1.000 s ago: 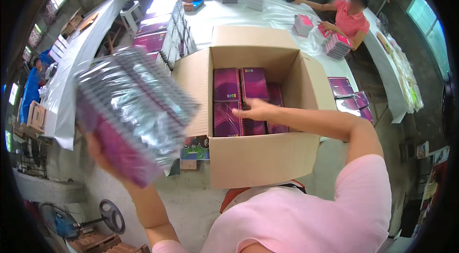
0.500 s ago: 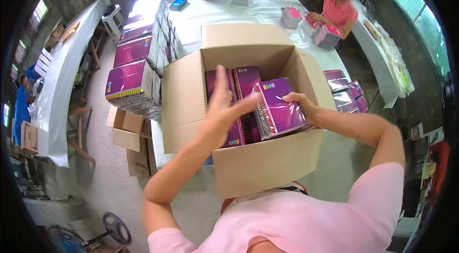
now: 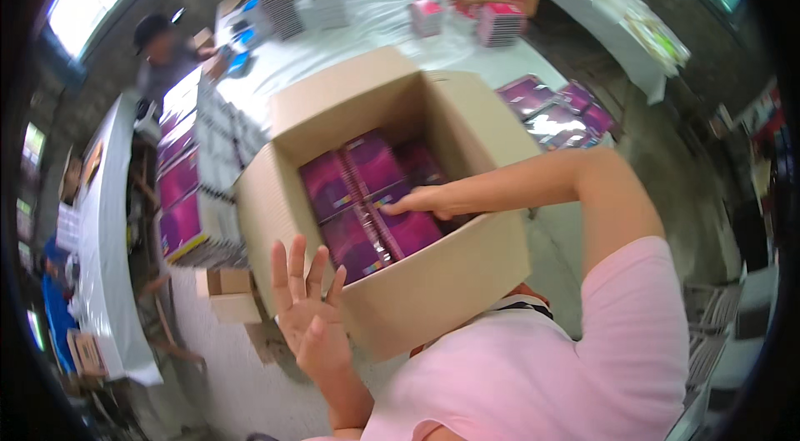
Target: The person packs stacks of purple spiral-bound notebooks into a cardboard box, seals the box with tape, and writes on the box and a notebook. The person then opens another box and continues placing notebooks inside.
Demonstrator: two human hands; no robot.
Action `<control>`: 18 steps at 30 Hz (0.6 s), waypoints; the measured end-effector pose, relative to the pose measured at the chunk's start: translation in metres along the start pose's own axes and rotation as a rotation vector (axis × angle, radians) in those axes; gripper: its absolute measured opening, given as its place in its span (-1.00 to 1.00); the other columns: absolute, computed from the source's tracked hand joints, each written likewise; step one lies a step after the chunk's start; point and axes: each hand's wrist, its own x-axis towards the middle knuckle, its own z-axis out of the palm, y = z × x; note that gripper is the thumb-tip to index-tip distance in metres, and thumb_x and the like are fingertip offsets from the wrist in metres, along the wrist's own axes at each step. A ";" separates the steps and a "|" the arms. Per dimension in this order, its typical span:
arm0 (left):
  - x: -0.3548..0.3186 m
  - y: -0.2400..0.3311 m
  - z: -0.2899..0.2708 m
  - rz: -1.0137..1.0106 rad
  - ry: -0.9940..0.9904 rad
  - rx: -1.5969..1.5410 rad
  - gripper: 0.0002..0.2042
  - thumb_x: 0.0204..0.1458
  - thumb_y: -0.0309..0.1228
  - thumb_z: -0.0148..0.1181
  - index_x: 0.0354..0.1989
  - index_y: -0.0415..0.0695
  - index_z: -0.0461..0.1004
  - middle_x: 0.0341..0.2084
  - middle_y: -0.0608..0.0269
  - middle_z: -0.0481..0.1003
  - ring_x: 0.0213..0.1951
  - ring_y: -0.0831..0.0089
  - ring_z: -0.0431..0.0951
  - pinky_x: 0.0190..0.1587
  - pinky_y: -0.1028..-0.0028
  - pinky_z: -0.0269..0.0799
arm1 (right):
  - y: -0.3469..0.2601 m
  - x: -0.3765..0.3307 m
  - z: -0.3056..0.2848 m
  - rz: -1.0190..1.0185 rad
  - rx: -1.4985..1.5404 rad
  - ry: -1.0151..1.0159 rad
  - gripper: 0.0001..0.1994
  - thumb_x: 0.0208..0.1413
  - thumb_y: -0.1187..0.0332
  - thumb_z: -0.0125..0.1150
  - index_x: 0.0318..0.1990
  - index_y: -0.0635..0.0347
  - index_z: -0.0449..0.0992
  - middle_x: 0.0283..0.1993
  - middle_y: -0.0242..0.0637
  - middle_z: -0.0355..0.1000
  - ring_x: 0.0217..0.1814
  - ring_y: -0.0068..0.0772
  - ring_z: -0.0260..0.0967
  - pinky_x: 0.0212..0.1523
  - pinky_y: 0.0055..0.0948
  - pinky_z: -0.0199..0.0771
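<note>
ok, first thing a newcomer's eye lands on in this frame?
The big open cardboard box at centre, packed with purple wrapped packs. The right hand reaches into it and rests flat on a pack, while the left hand is spread open and empty just outside the box's near-left wall. After that, the stacks of purple packs at the left, beside the box.

Open brown cardboard box (image 3: 433,291) at centre, shiny purple packs (image 3: 367,199) inside, more stacked left (image 3: 179,191)
</note>
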 end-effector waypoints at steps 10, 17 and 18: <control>0.000 -0.105 0.141 -0.405 -0.894 0.042 -0.20 -0.22 -0.29 0.33 0.25 -0.24 0.10 0.15 -0.11 0.15 0.15 0.12 0.25 0.16 0.21 0.19 | 0.097 -0.203 -0.148 -1.223 0.335 -0.125 -0.38 0.03 0.16 0.21 0.20 0.29 0.21 -0.15 -0.06 0.48 -0.10 -0.19 0.45 0.02 -0.20 0.40; 0.008 -0.282 0.356 -0.590 -0.947 0.283 -0.26 -0.05 -0.27 0.22 0.28 -0.24 0.00 0.22 0.04 0.10 0.21 0.18 0.16 0.20 0.21 0.11 | 0.281 -0.212 -0.373 -0.485 1.149 1.253 -0.36 -0.05 0.02 0.28 0.08 0.28 0.28 -0.12 -0.22 0.35 -0.11 -0.29 0.30 0.04 -0.18 0.23; 0.018 -0.322 0.389 -0.488 -0.963 0.381 -0.24 -0.04 -0.22 0.23 0.28 -0.23 -0.02 0.23 0.02 0.09 0.21 0.16 0.15 0.20 0.22 0.10 | 0.301 -0.207 -0.401 -0.416 1.171 1.219 -0.32 -0.08 0.00 0.30 0.09 0.30 0.26 -0.09 -0.23 0.33 -0.07 -0.28 0.26 0.07 -0.15 0.19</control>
